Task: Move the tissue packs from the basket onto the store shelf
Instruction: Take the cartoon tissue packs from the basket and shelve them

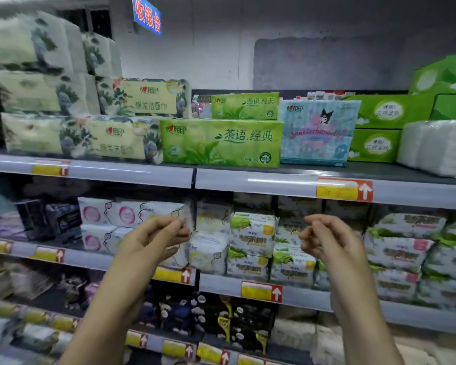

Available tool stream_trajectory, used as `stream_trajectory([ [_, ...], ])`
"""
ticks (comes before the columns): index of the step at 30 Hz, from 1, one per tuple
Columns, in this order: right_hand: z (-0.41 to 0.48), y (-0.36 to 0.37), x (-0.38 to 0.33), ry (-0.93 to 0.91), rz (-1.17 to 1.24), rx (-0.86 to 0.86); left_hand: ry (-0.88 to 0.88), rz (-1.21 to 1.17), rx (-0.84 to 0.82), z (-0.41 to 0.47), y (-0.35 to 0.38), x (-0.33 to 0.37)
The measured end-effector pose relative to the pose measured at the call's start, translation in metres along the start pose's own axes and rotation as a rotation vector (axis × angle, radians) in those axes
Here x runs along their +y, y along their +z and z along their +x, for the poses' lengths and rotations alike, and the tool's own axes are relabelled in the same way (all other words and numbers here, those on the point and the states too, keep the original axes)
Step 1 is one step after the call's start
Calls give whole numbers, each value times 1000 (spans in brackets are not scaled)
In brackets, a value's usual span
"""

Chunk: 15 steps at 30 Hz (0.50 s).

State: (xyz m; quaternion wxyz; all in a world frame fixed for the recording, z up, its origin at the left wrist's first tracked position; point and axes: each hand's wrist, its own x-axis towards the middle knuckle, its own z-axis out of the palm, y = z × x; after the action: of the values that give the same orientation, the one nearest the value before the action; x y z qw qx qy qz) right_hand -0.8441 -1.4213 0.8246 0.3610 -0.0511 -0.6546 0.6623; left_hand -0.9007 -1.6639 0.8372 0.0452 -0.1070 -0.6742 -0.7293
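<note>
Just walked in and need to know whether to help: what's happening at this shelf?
A person is stocking tissue packs. Both hands, left hand and right hand, hang empty with fingers loosely curled in front of the lower shelves. On the top shelf, a large green tissue pack sits at the front. No basket is in view.

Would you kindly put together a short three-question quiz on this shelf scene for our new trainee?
1. True or false: the left hand holds a tissue pack.
2. On the top shelf, what sits directly right of the big green pack? A) blue cartoon pack B) floral pack C) a basket
3. Fill in: a smaller green pack lies ____ the big green pack.

Key:
1. False; both it and the right hand are empty, fingers loosely curled.
2. A
3. on top of
</note>
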Motion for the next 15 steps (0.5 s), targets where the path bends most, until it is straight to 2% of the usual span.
stream_trajectory([
  [7, -48, 69, -3, -11, 37, 52, -3, 63, -88, 6, -82, -4],
  [15, -80, 105, -3, 2, -8, 102, -42, -22, -97, 15, -126, -5],
])
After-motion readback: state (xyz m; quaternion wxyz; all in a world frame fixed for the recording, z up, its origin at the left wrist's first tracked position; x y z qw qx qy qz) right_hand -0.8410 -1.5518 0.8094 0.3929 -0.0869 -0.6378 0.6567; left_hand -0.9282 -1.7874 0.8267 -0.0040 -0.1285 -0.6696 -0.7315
